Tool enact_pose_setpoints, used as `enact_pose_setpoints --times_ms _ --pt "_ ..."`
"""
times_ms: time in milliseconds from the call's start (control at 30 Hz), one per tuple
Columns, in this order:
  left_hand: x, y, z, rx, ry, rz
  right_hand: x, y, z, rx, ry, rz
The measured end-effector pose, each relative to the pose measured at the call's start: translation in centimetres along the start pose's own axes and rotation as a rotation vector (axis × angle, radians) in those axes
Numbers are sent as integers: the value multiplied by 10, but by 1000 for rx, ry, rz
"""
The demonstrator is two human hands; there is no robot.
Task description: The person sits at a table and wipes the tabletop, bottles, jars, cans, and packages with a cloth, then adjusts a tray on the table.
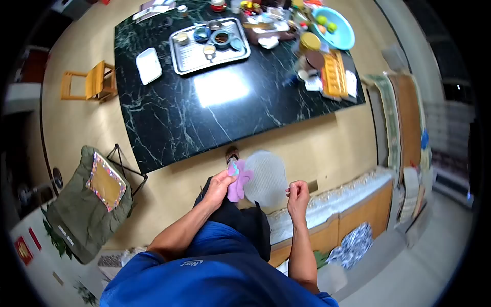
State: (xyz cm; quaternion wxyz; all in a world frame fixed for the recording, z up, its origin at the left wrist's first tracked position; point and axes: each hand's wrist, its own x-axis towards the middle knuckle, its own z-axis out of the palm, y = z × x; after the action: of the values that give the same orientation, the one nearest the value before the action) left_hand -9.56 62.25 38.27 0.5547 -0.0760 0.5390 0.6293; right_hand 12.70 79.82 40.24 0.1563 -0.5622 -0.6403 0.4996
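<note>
Head view: the purple, soft, petal-shaped piece with a turquoise patch (238, 188) is in the left hand (217, 187), just below the centre at six o'clock. The left fingers and thumb grip its edge near the patch, and the rest hangs free. Between three and four o'clock from it is the right hand (298, 198), well apart from the piece, its fingers curled in towards the thumb — whether they pinch anything thin, I cannot tell.

Between the hands shows a pale grey, ribbed oval panel (270, 176), partly behind the purple piece. At twelve o'clock stands a black marble table with white veins (179, 120). From the purple piece, a silver metal tray bearing small bowls (186, 63) lies between eleven and twelve, a white rectangular container (149, 66) at eleven, and a light-blue round basin with green fruit (346, 36) at one. At ten o'clock is a small wooden chair (95, 82); at nine, an olive-green fabric folding chair (84, 212) — with a bright-bordered mat (106, 182) on it.
</note>
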Motion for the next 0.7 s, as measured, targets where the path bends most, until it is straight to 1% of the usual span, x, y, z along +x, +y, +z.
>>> enact_pose_setpoints --times_ms 33,67,100,200,233,300,367,433,500,567,633,667,700 --pt "7 14 6 -38 -7 29 17 -14 3 -11 -30 -9" --pt "14 28 13 -84 88 66 37 -26 5 -30 -62 -38" --pt "24 41 12 -96 101 72 53 -35 8 -52 -87 -61" --pt "45 78 -17 -69 125 -64 104 -54 20 -102 -181 -150" --pt "57 82 -21 3 232 117 115 -63 25 -124 -215 -187" --pt "86 96 -60 223 297 243 134 -78 37 -124 -259 -190" --pt "127 115 -107 180 347 393 151 -82 45 -197 -317 -237" --pt "152 151 -138 62 409 448 160 -76 52 -225 -364 -238" --pt "188 177 -180 165 553 487 165 -68 58 -244 -425 -187" --pt "220 202 -224 43 545 383 164 -57 60 -287 -455 -158" --pt "263 215 -267 -87 604 243 164 -50 63 -328 -468 -122" --pt "284 219 -285 -215 614 167 163 -51 67 -358 -476 -92" --pt "299 224 -296 -295 595 143 163 -50 67 -384 -479 -61"
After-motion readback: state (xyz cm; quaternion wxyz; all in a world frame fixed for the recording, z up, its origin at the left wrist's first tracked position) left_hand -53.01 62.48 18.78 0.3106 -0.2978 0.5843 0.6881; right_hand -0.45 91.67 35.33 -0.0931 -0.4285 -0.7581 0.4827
